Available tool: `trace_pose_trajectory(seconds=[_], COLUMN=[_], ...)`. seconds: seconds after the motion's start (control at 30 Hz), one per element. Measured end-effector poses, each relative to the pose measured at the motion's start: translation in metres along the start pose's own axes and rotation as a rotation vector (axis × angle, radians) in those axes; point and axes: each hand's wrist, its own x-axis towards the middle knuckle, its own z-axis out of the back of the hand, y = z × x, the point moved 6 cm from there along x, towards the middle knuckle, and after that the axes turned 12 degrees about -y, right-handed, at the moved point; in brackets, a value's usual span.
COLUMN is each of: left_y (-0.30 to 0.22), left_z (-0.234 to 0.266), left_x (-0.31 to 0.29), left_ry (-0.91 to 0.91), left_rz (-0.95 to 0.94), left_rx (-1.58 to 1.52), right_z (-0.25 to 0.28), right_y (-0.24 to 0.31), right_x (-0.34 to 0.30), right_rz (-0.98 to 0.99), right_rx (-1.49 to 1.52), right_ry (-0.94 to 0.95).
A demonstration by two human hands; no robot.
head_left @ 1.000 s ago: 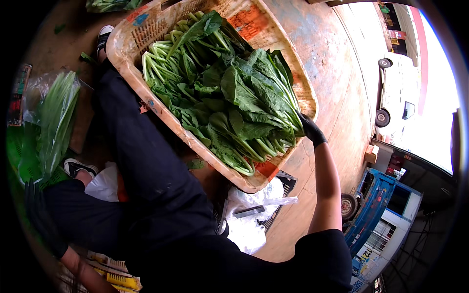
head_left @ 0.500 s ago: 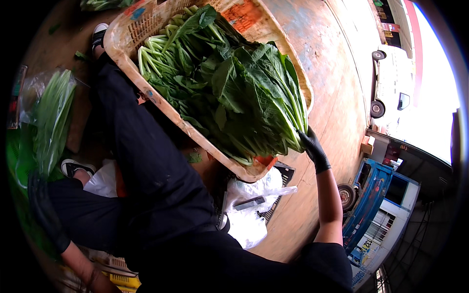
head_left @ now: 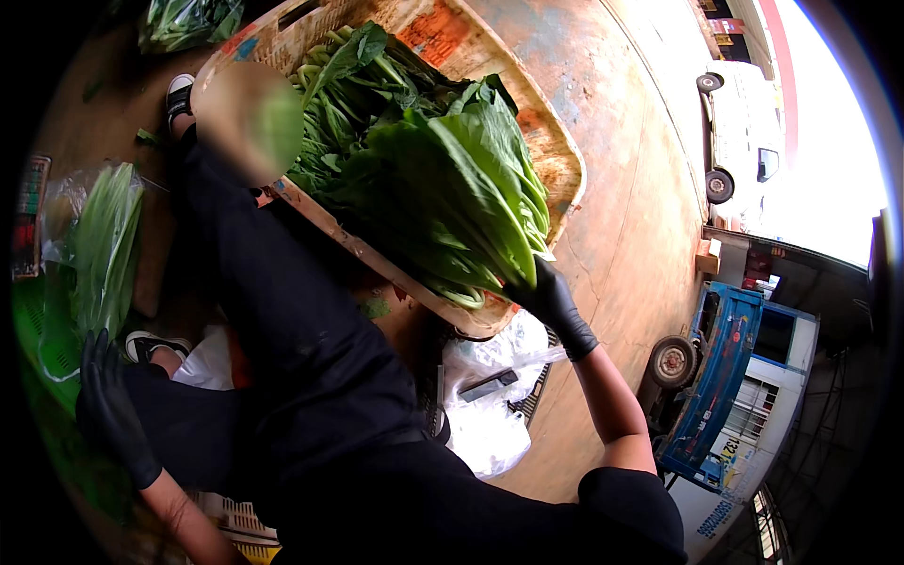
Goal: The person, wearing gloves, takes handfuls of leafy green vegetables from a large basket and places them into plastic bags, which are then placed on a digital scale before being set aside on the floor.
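My right hand [head_left: 551,303], in a black glove, grips the pale stem end of a bunch of leafy greens [head_left: 414,188]. Its broad leaves lie over other greens in a large worn cream plastic crate [head_left: 556,122]. My left hand [head_left: 113,405], gloved too, rests beside my bent knee, fingers straight and nothing in them. Just beyond its fingertips lies a clear plastic bag of long green stalks [head_left: 105,250], on a green plastic basket [head_left: 61,377].
White plastic bags [head_left: 485,424] with a dark flat object [head_left: 488,384] on them lie on a black crate [head_left: 537,372]. Another bag of greens [head_left: 193,21] is at the far left. A blue truck [head_left: 720,377] and a white van [head_left: 739,132] stand at the right.
My right hand has come nearer and to the left, its grip on the greens now around the stem end. My left hand has risen slightly, fingers extended. The view has shifted a little.
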Motion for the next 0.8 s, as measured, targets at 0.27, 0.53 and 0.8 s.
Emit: trace_pose_trajectory(seconds=[0.27,0.53,0.8], left_y=[0.012,0.009,0.041], left_z=[-0.008,-0.013,-0.013], left_x=[-0.005,-0.01,-0.008], left_ry=[0.086,-0.022,0.003], left_rz=[0.111,0.127,0.231], left_rx=[-0.318,-0.392,-0.594], right_z=[-0.001,-0.024,-0.021], right_y=[-0.052,-0.07,-0.076], right_x=[0.032,0.048,0.062], right_rz=[0.213,0.159,0.158], right_rx=[-0.01,0.001,-0.01], right_ry=[-0.174,-0.065,0.031])
